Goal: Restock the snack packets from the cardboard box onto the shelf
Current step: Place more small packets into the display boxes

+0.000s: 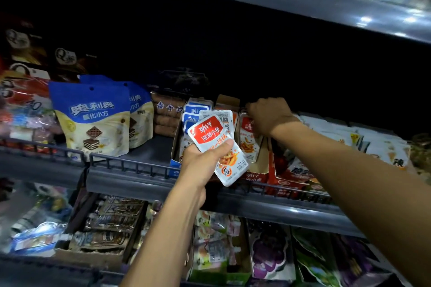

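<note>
My left hand (203, 162) grips a small stack of red-and-white snack packets (215, 140) in front of the middle shelf (130, 177). My right hand (268, 115) reaches further in, fingers curled over the top of red-and-white packets (247, 141) standing in an open display carton (261, 165) on that shelf. Whether the fingers pinch a packet cannot be told. A carton of blue-and-white packets (194, 112) stands just left of it. No large cardboard supply box is in view.
Blue biscuit pouches (93, 119) stand left on the shelf behind a low wire rail (126, 163). White bags (354, 140) lie at the right. An upper shelf edge (303, 0) overhangs. The lower shelf holds cartons of packets (109, 223) and purple pouches (270, 251).
</note>
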{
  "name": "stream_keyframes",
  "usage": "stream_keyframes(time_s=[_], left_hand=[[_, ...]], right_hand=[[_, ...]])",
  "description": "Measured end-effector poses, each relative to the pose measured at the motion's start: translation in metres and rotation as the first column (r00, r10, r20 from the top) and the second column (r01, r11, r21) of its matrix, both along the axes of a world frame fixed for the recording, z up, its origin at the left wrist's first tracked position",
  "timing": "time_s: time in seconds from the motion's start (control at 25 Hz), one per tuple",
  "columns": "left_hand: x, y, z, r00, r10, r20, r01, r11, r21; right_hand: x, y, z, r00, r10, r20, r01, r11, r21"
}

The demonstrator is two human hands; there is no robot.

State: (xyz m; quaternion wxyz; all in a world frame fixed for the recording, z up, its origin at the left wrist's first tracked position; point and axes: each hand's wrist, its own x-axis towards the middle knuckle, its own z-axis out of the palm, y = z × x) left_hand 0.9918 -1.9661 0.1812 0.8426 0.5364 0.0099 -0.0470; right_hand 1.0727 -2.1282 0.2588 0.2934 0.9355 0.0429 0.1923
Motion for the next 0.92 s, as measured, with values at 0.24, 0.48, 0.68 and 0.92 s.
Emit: stream_keyframes(time_s=[0.24,0.48,0.68,0.92], left_hand=[[-0.001,-0.008,0.003,0.997,0.044,0.065,-0.050,0.995,0.090],[-0.013,-0.014,0.003,0.988,0.020,0.153,-0.061,0.961,0.268],[-0.020,-0.008,0.008,0.977,-0.147,0.152,0.109,0.965,0.237],[-0.015,0.001,0.012,0.996,0.083,-0.022,-0.080,0.990,0.115]], right_hand=[[-0.041,0.015,0.027,0.947,0.319,0.034,-0.221,0.571,0.790],[-0.077,0.021,0.020,0.845,0.461,-0.271,-0.040,0.560,0.827],[-0.070,0.004,0.024,0.924,0.374,-0.082,-0.111,0.466,0.878],[-0.037,-0.029,0.033,0.989,0.082,0.124,-0.148,0.446,0.883]])
